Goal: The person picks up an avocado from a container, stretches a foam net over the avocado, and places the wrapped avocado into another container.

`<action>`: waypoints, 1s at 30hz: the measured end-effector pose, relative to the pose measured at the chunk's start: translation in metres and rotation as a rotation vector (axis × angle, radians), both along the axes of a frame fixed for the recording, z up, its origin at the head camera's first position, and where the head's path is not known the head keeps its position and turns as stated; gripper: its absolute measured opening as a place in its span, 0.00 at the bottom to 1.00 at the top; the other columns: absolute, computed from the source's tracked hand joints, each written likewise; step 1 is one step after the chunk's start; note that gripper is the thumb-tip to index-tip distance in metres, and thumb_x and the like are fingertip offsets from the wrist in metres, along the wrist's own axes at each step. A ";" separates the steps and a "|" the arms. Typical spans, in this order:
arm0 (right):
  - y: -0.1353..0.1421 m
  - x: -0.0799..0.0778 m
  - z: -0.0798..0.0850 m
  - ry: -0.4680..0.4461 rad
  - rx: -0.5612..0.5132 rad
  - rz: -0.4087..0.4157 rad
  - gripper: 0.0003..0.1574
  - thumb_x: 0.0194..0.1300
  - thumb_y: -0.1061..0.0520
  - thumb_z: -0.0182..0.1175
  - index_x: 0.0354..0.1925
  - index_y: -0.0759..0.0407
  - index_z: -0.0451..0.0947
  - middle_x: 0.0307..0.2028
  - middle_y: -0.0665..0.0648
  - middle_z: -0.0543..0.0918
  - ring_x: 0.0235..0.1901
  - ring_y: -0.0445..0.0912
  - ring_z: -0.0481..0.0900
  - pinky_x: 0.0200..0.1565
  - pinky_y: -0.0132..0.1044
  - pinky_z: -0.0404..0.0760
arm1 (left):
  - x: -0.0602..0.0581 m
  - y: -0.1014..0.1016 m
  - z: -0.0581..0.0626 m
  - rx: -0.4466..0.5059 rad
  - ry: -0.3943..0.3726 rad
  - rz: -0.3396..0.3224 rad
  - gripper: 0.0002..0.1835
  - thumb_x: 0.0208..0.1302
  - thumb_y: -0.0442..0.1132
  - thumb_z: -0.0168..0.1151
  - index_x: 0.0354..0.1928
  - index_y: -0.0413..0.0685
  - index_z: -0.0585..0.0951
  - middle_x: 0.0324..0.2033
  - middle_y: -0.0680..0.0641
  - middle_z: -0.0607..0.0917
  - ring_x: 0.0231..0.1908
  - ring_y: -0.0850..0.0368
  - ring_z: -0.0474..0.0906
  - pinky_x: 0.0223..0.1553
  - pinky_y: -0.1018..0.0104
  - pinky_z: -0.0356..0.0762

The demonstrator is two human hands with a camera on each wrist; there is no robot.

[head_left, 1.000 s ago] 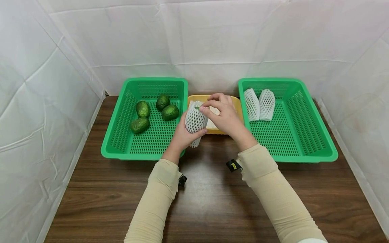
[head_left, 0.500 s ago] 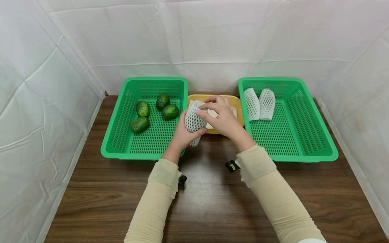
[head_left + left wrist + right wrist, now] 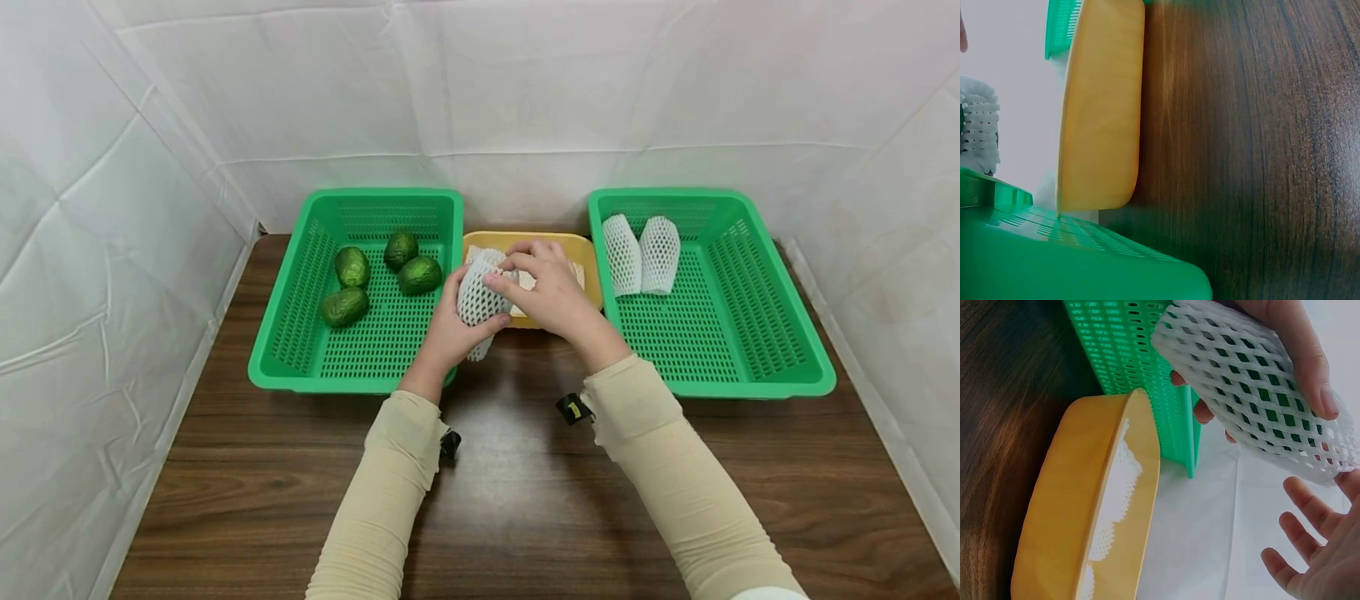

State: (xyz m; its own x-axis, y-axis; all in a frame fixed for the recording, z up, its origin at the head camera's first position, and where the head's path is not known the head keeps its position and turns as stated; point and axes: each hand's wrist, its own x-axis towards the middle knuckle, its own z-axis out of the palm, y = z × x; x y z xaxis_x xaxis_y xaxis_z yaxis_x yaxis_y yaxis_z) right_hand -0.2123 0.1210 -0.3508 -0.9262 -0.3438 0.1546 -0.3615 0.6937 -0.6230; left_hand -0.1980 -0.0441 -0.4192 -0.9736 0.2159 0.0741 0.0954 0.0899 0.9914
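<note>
My left hand (image 3: 455, 327) grips an avocado inside a white foam net sleeve (image 3: 480, 302), thumb across the front. Dark green shows through the mesh of the sleeve (image 3: 1254, 387) in the right wrist view. My right hand (image 3: 551, 287) pinches the sleeve's upper end between thumb and index finger, the other fingers (image 3: 1300, 540) spread away from it. Both hands are raised in front of a yellow tray (image 3: 588, 258), which holds more white foam nets (image 3: 1113, 494). The left wrist view catches only a piece of the sleeve (image 3: 979, 128) at its left edge.
The left green basket (image 3: 360, 385) contains several unwrapped avocados (image 3: 347, 308). In the right green basket (image 3: 750, 390) lie two white net-sleeved pieces (image 3: 660, 254), side by side. Both baskets flank the tray on a dark wooden table (image 3: 510, 500), with white sheeting (image 3: 525, 100) behind.
A green patch visible at the sleeve's upper opening one second ago is now covered. My right thumb and fingers have shifted slightly down onto the sleeve's end; the left hand has stayed nearly still.
</note>
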 end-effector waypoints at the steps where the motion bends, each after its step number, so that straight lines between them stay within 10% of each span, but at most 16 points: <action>1: 0.000 0.000 0.000 -0.002 0.009 0.000 0.25 0.61 0.38 0.57 0.42 0.56 0.80 0.54 0.55 0.71 0.60 0.53 0.56 0.57 0.54 0.57 | 0.002 0.000 0.003 -0.002 0.000 -0.001 0.44 0.53 0.37 0.69 0.69 0.52 0.54 0.55 0.42 0.70 0.48 0.49 0.72 0.47 0.56 0.73; 9: 0.000 0.001 0.000 -0.025 0.063 0.019 0.33 0.60 0.35 0.56 0.53 0.56 0.77 0.56 0.56 0.68 0.60 0.53 0.56 0.57 0.51 0.59 | 0.012 0.001 0.021 -0.007 0.022 0.002 0.40 0.55 0.35 0.66 0.67 0.46 0.56 0.55 0.40 0.70 0.47 0.49 0.72 0.46 0.56 0.73; 13: 0.000 0.002 -0.005 -0.044 -0.082 -0.001 0.33 0.61 0.38 0.57 0.57 0.56 0.71 0.58 0.58 0.65 0.60 0.53 0.57 0.57 0.51 0.61 | 0.012 0.001 0.021 0.011 0.040 0.005 0.39 0.55 0.35 0.65 0.67 0.44 0.57 0.54 0.39 0.70 0.46 0.48 0.72 0.46 0.56 0.73; 19: 0.002 0.002 -0.023 -0.302 -0.487 -0.021 0.44 0.64 0.45 0.56 0.69 0.57 0.48 0.63 0.61 0.57 0.60 0.54 0.60 0.57 0.50 0.65 | 0.011 0.000 0.018 0.089 0.067 -0.006 0.36 0.64 0.39 0.55 0.68 0.41 0.48 0.55 0.34 0.68 0.47 0.43 0.72 0.46 0.52 0.73; 24: -0.001 0.003 -0.038 -0.515 -0.492 0.051 0.53 0.58 0.48 0.63 0.71 0.53 0.43 0.65 0.59 0.56 0.62 0.54 0.60 0.55 0.49 0.69 | 0.011 -0.002 0.016 0.091 0.181 -0.015 0.29 0.72 0.40 0.39 0.67 0.35 0.42 0.56 0.28 0.64 0.50 0.35 0.70 0.49 0.45 0.69; 30: -0.011 0.005 -0.045 -0.530 -0.517 0.056 0.52 0.54 0.50 0.68 0.69 0.50 0.51 0.60 0.58 0.64 0.59 0.55 0.65 0.46 0.46 0.77 | 0.013 -0.004 0.015 0.043 0.195 -0.029 0.44 0.66 0.64 0.29 0.68 0.35 0.37 0.60 0.26 0.57 0.58 0.36 0.61 0.58 0.45 0.59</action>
